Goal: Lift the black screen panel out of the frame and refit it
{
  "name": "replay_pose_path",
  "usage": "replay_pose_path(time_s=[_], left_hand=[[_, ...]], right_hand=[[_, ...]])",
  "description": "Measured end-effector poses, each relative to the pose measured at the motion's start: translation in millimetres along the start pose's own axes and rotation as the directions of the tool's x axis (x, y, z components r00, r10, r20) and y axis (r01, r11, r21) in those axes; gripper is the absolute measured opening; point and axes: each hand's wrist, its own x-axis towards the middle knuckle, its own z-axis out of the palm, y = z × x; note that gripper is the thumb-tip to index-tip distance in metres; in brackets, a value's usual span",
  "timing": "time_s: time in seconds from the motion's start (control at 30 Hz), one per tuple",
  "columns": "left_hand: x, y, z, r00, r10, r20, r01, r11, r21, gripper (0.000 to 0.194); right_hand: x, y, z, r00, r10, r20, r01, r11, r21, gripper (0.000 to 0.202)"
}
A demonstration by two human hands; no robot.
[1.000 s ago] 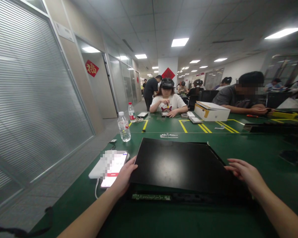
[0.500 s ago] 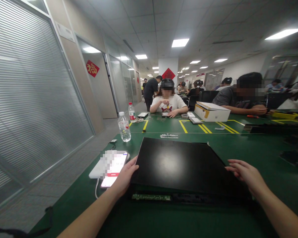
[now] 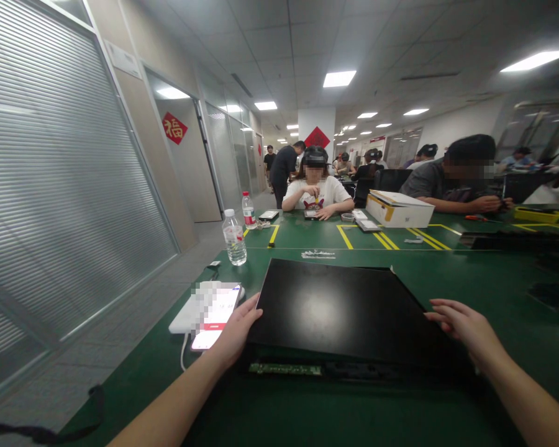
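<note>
Closed around the left edge, the left hand [image 3: 236, 329] holds a large black panel [image 3: 326, 304], its thumb near the upper face and its other fingers partly hidden. To the left of this hand lies a phone [image 3: 217, 335] with a lit screen, beside a white flat object [image 3: 181, 320]; behind them stands a clear bottle [image 3: 235, 244]. In the middle, the panel lies somewhat askew over a dark frame [image 3: 349, 371] on the green table [image 3: 140, 385], and a green circuit strip [image 3: 286, 369] shows along the near side. At the right edge, the right hand [image 3: 466, 326] has its fingers half bent; how firmly they press, one cannot tell. Compared with half a second ago, both hands and the panel keep their places, while the whole view is slightly shifted. Farther right, the hands of a co-worker [image 3: 423, 177] look more apart than before.
</note>
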Motion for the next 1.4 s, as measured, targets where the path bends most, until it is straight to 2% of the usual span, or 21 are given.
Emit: replay_pose_path(time_s=[0.23,0.53,0.7,0.97,1.4], left_hand=[[2,-2,-3.0,1.0,-0.013,-0.02,0.014,0.999,0.038,0.069],[4,-3,-2.3,1.0,-0.012,-0.018,0.013,0.999,0.045,0.066],[3,-2,1.5,1.0,0.008,-0.014,-0.007,0.999,0.045,0.063],[4,-2,2.9,0.999,-0.002,-0.035,0.005,0.996,0.085,0.064],[7,-8,0.6,0.999,0.027,-0.03,-0.025,0.997,0.074,0.059]], right_hand=[[3,4,-2,1.0,-0.023,0.007,0.023,1.0,-0.013,0.035],[-10,-11,3,1.0,0.018,-0.019,-0.017,1.0,0.024,0.029],[-12,-12,3,0.999,-0.033,-0.037,0.033,0.999,-0.005,0.023],[-10,-12,4,0.998,-0.041,-0.046,0.04,0.999,-0.031,0.017],[-9,-10,3,0.999,-0.041,-0.035,0.042,0.999,0.003,0.025]])
